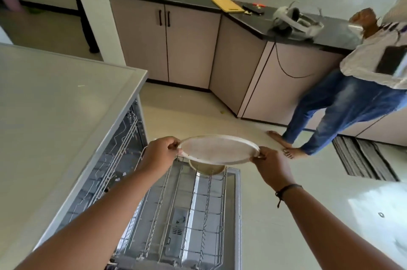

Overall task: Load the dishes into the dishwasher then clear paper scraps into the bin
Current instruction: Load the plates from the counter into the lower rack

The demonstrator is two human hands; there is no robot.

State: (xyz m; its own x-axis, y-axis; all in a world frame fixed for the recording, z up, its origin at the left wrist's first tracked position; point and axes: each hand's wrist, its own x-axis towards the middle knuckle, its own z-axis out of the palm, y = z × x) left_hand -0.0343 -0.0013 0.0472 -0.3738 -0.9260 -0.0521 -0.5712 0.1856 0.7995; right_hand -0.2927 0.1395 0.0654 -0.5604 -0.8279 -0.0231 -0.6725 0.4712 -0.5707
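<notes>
While the dishwasher (pixel 72 128) stands open at the left under its broad grey top, its door is folded flat and the lower rack (pixel 187 210) is rolled out over it, reaching away from the person towards the far floor. That rack is the big target, rows of wire prongs running along its length, mostly bare from what shows. Next size down, the plate (pixel 218 148), pale and round, hangs level and face up above the far end of the rack, clear of the wires as far as I can judge. Both hands have it: the left hand (pixel 159 153) pinches the left rim with curled fingers, the right hand (pixel 272 167) pinches the right rim the same way, so the grip line runs straight across the rack. Neither hand looks nearer the slots than the other; they sit even, either side.

Here is the relation that matters: the plate lies flat, the slots want it on edge. My read is that it has to tip up to vertical and come down between the prongs, and one hand will probably have to let go to do it.

Smaller again, a bowl (pixel 207 169) sits in the rack's far end, right beneath the plate and partly hidden by it, so the drop should aim at free prongs closer to the person. No paper scraps in view that I can make out, and no bin.
</notes>
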